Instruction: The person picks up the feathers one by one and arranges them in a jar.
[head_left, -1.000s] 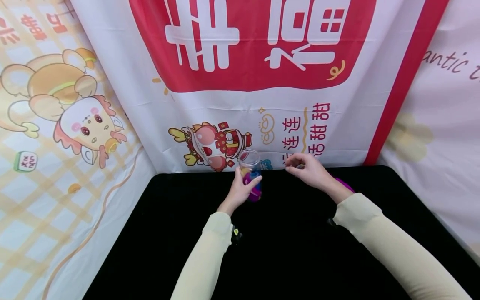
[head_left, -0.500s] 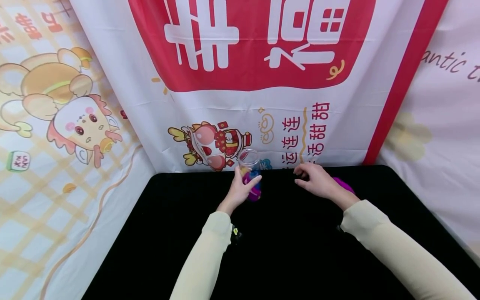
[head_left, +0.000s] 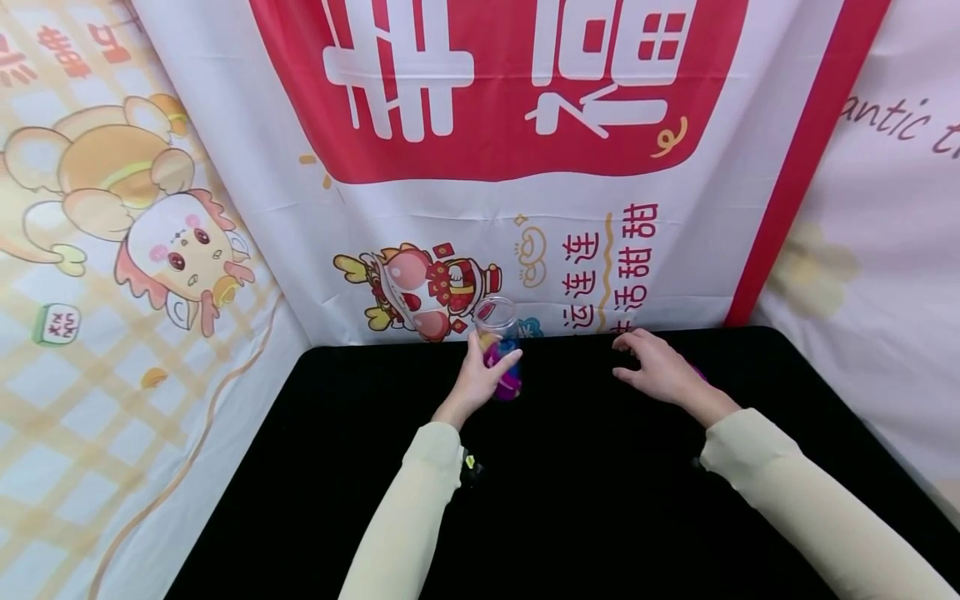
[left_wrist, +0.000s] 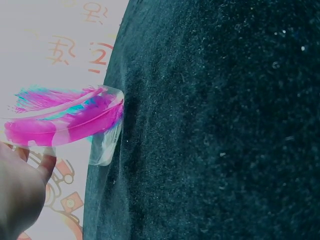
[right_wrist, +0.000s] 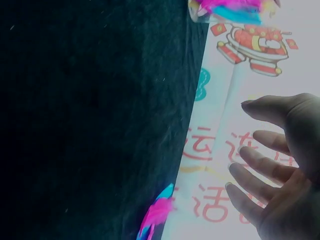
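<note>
A clear cup (head_left: 496, 312) stands at the far edge of the black table, its rim upward. Magenta and blue feathers (left_wrist: 75, 122) fill its lower part, seen through the wall in the left wrist view. My left hand (head_left: 472, 382) holds the cup around its side, the thumb across the front. To the right of it, my right hand (head_left: 658, 368) is held with loosely bent fingers (right_wrist: 257, 165) and nothing in them. Pink and blue feathers (right_wrist: 158, 212) lie on the table close to the right hand, mostly hidden behind it in the head view.
The black cloth-covered table (head_left: 585, 500) reaches back to a white and red printed curtain (head_left: 450, 200). Patterned hangings (head_left: 90, 333) close off the left and right sides.
My right hand has moved away from the cup, to the right and slightly down, toward the feathers on the table. The left hand and the cup have stayed in place.
</note>
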